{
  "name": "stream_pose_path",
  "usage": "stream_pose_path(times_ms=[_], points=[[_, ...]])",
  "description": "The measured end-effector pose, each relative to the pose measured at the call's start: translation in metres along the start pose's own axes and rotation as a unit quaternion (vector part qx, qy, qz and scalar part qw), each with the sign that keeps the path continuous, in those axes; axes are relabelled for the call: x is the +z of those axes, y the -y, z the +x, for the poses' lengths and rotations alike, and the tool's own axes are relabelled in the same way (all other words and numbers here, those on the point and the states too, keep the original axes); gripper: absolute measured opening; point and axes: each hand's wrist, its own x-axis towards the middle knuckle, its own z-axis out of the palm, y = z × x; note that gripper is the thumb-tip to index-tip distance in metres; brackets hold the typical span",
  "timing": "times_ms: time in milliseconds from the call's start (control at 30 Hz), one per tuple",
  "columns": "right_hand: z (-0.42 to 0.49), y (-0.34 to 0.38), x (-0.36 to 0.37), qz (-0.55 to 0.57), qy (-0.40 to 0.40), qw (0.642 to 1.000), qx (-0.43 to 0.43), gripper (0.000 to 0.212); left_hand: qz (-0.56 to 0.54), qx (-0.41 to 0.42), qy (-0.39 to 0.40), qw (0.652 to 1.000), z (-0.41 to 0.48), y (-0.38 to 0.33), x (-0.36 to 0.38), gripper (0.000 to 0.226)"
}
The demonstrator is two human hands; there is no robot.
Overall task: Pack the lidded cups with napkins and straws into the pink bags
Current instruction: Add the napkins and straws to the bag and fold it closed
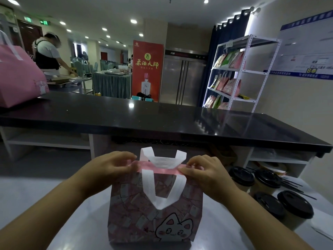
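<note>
Now my left hand (111, 166) and right hand (203, 170) pinch the top of the pink bag (155, 213) upright on the surface (27, 192).

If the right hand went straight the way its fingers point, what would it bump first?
Most likely the white handle of the pink bag: it stands between the right hand and the left hand along the bag's top edge. Depth is a little unclear.
</note>
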Motion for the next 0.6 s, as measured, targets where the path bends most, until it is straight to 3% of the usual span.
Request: stream_pose_path(times_ms=[167,267,367,500,600], points=[[0.0,-0.001,0.004,-0.02,0.0,1.0,-0.02,0.054,0.038,0.024,0.05,0.998,-0.011,0.011,0.008,0.073],[0.001,-0.003,0.006,-0.036,0.019,0.999,-0.016,0.048,0.043,0.034,0.05,0.997,-0.014,0.018,0.009,0.076],[0.004,-0.002,0.005,-0.038,0.06,0.997,0.008,0.037,0.055,0.035,0.06,0.996,-0.015,0.02,0.011,0.068],[0.017,-0.002,0.001,0.048,0.076,0.994,0.065,0.035,0.003,-0.019,0.039,0.999,-0.009,0.015,0.01,0.024],[0.035,0.001,0.002,0.055,0.054,0.994,0.072,0.02,-0.053,-0.056,0.042,0.996,0.005,0.014,0.011,0.021]])
